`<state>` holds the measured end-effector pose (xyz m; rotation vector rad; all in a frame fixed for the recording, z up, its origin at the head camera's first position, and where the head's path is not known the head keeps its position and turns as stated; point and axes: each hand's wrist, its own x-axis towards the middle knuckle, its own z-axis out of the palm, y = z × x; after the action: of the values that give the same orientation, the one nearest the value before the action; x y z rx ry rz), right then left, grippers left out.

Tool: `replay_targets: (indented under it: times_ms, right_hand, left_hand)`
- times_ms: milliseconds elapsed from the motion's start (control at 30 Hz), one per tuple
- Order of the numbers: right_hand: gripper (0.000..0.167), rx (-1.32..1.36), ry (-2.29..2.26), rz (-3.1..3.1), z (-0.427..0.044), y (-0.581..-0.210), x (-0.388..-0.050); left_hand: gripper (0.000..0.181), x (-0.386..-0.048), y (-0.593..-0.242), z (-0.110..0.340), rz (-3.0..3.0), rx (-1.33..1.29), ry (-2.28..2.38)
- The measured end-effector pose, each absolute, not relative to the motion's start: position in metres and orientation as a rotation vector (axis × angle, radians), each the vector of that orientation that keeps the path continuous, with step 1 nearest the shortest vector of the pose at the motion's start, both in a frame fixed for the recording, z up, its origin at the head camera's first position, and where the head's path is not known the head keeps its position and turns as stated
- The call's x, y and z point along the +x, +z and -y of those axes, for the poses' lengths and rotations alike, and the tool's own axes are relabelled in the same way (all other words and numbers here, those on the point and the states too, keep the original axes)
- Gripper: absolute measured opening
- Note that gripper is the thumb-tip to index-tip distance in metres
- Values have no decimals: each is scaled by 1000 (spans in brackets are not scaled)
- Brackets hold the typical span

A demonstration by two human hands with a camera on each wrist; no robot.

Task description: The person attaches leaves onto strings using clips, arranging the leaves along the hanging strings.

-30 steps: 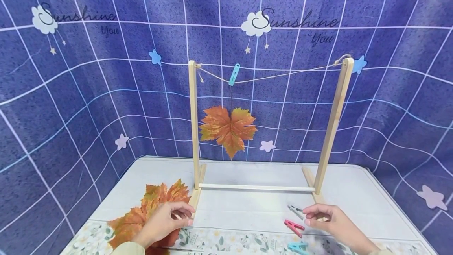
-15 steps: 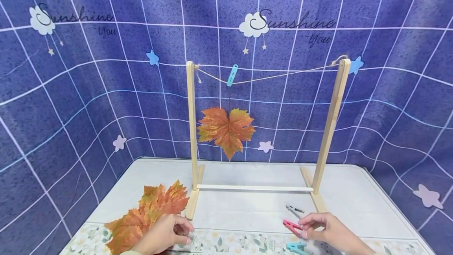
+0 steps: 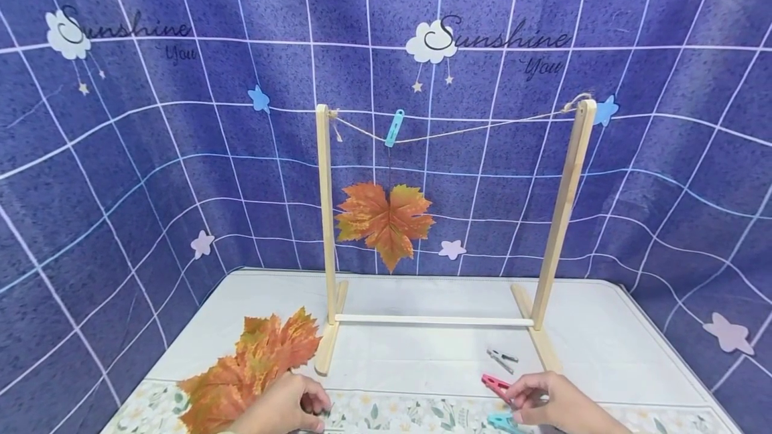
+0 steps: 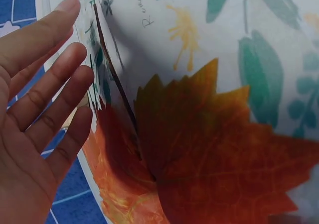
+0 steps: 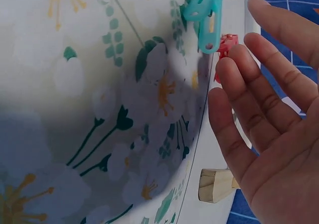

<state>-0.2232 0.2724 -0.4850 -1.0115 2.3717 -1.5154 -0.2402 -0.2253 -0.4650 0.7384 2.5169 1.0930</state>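
My left hand [image 3: 279, 407] hovers at the right side of a pile of orange leaves [image 3: 224, 380], fingers loosely bent and holding nothing. In the left wrist view its fingers [image 4: 60, 102] are spread near a leaf's dark stem [image 4: 113, 69]. My right hand [image 3: 551, 402] is beside the red clip [image 3: 497, 386] and the teal clip [image 3: 505, 422]; the right wrist view shows it empty, with relaxed fingers [image 5: 259, 104] near the teal clip [image 5: 209, 20]. Behind the red clip lies a grey clip [image 3: 502, 359].
A wooden frame [image 3: 559, 233] stands at the back of the white table [image 3: 422, 367], a string [image 3: 482, 127] tied between its posts. Another teal clip [image 3: 395, 128] on the string holds a hanging orange leaf [image 3: 389, 223]. A blue patterned curtain [image 3: 181, 153] surrounds the table.
Both hands have moved down toward the table's near edge, the right one from beside the grey clip to beside the red and teal clips. The view has shifted slightly.
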Motion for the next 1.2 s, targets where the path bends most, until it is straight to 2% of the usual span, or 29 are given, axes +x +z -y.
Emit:
replay_targets:
  times_ms: [167, 467, 833, 1200]
  right_hand:
    - [18, -1051, -1450, -2429, -271, -488, -222]
    - [20, -901, -1313, -2520, -267, -484, -215]
    - [22, -887, -1110, -2611, -267, -487, -219]
    - [18, -979, -1037, -2644, -265, -487, -222]
  left_hand:
    - [14, -241, -469, 225, -2529, 771, 1039]
    - [16, -241, -471, 224, -2551, 814, 981]
    - [20, -242, -473, 222, -2602, 858, 890]
    - [19, -241, -471, 223, -2587, 797, 904]
